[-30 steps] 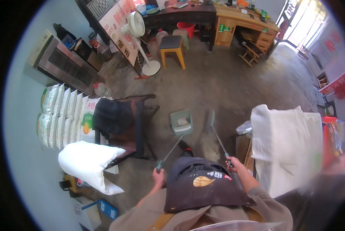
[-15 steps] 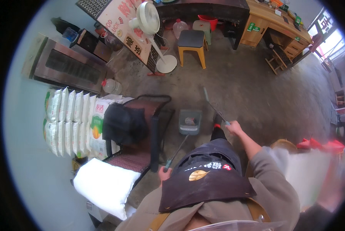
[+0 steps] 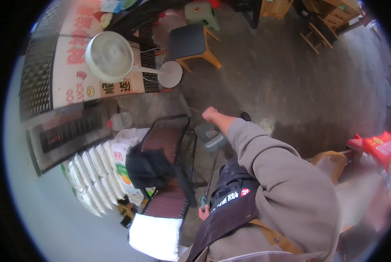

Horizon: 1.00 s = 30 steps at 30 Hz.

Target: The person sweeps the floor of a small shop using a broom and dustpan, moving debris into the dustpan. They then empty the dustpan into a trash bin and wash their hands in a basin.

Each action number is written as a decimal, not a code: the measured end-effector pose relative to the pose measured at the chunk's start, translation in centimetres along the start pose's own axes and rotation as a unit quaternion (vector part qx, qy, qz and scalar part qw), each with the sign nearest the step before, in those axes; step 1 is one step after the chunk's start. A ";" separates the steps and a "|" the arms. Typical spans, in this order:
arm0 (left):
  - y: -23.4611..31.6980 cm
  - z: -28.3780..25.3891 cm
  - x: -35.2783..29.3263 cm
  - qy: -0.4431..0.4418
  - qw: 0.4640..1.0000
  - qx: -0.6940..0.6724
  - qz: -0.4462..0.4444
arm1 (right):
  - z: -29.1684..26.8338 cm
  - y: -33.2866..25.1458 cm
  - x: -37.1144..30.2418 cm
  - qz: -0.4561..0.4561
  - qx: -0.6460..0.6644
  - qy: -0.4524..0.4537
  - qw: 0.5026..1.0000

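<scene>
Dustpan (image 3: 211,139) ahead of left hand (image 3: 203,212), which grips its fore-aft handle (image 3: 212,174); right hand (image 3: 210,114), fisted on broom (image 3: 183,104), nearer dustpan's far edge.

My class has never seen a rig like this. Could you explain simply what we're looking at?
There is no machine: a person works with two bare hands. The picture comes from a wide fisheye camera worn on the head, looking down, so straight edges bend near the rim. The left hand grips the handle of a long-handled dustpan at floor level, with something pale inside. The right hand, stretched forward, appears to hold a broom, blurred here. On the grey floor stand a white fan, a stool with yellow legs, and a chair with dark cloth on it.
</scene>
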<state>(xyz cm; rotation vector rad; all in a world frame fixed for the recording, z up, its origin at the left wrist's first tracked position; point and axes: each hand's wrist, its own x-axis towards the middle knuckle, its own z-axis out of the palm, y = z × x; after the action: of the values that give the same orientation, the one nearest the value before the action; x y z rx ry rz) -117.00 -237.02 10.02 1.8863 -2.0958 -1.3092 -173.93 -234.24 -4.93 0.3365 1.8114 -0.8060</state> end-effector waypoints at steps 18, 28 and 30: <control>20.7 5.1 18.8 -0.216 0.952 0.117 0.185 | -29.9 36.3 -13.4 0.204 0.117 0.313 0.920; 25.2 9.5 22.0 -0.285 0.924 0.078 0.241 | -28.1 31.5 -17.1 0.080 0.172 0.388 0.902; 26.5 11.0 21.7 -0.271 0.922 0.122 0.248 | -30.2 27.9 -13.7 0.026 0.147 0.357 0.922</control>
<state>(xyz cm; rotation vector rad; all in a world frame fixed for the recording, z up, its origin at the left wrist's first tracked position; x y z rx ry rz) -149.85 -251.44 7.92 0.9661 -2.8542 -1.6084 -174.19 -191.70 3.34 0.9722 2.3320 -0.9992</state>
